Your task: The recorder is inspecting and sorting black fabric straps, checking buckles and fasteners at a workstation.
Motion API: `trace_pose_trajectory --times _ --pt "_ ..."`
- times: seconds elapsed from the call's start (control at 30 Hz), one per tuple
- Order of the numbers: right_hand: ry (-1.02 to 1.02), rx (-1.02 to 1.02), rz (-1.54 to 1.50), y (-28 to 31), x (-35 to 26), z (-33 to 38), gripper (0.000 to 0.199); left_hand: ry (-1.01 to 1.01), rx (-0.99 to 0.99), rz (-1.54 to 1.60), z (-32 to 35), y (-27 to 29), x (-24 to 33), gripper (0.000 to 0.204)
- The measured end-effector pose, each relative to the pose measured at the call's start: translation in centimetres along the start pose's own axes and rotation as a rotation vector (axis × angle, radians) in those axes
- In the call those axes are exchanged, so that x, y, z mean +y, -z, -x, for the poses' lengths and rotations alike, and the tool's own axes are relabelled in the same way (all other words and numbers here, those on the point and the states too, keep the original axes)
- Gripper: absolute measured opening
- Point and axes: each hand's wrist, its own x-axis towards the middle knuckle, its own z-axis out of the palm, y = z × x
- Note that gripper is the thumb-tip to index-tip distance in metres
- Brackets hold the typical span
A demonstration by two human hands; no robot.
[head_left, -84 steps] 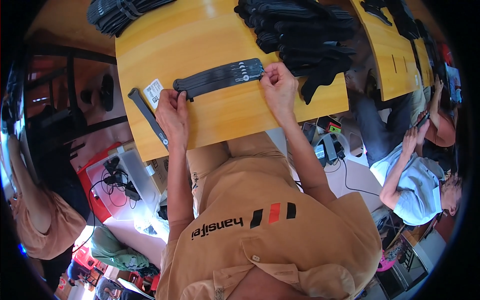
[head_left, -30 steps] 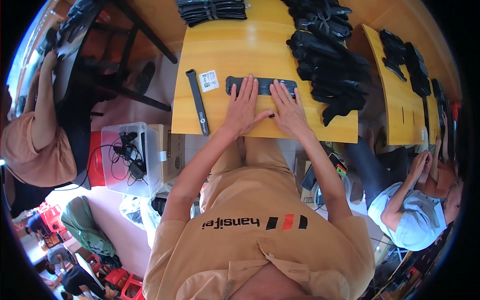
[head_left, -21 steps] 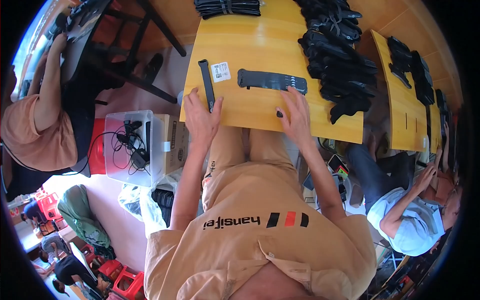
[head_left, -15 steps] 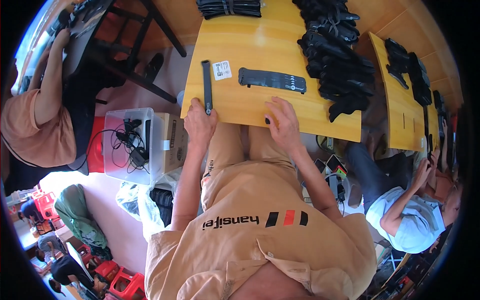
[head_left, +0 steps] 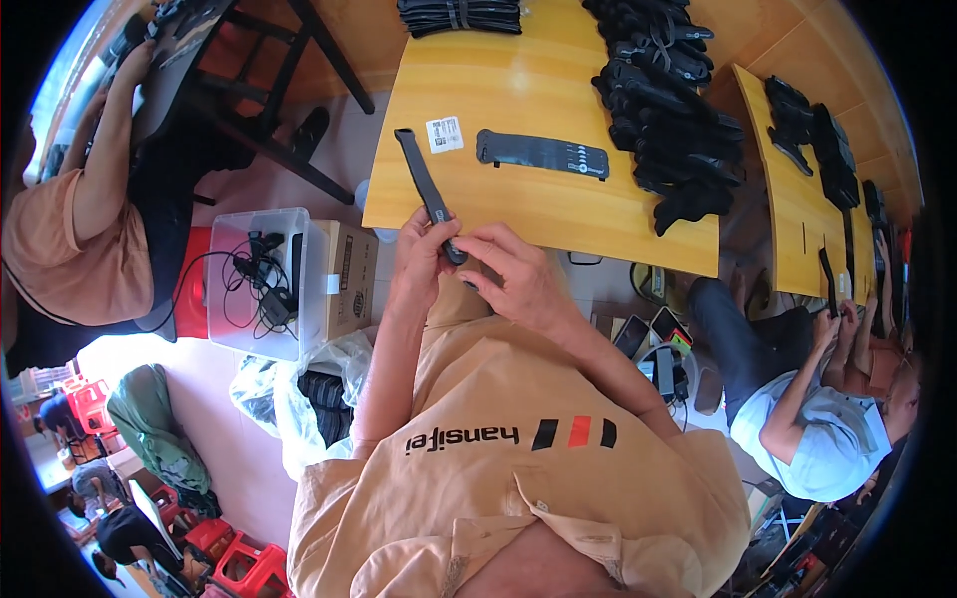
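A narrow black strap (head_left: 423, 179) slants over the table's near edge, its far end bent into a small loop. My left hand (head_left: 423, 254) is closed round its near part, thumb on top. My right hand (head_left: 518, 279) meets it at the near end, its curled fingertips touching that dark end; the grip is partly hidden. Something small and black shows at the right thumb tip, too small to name. On the table beyond my hands lies a flat, wide black band (head_left: 543, 154) with pale markings and two small tabs. A white printed label (head_left: 445, 135) is to its left.
The yellow wooden table (head_left: 478, 90) carries a bundled black stack (head_left: 459, 15) at the back and a long heap of black straps (head_left: 678, 130) along its right. Left of my legs stand a clear bin (head_left: 229, 314) of cables and a cardboard box (head_left: 351, 284). Other people sit on both sides.
My left hand has raised the strap's near end towards me and tilted it. My right hand has moved left from the table edge to meet that end.
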Motion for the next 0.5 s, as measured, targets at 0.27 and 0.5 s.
trace_pose_trajectory --times 0.27,0.5 --pt "-0.069 0.186 -0.180 0.9 0.9 0.6 0.023 0.084 -0.232 0.211 2.0 -1.5 0.8 0.023" --pt "-0.082 0.177 -0.229 2.7 0.8 0.5 0.018 -0.006 -0.185 0.104 2.8 -2.4 1.0 0.027"
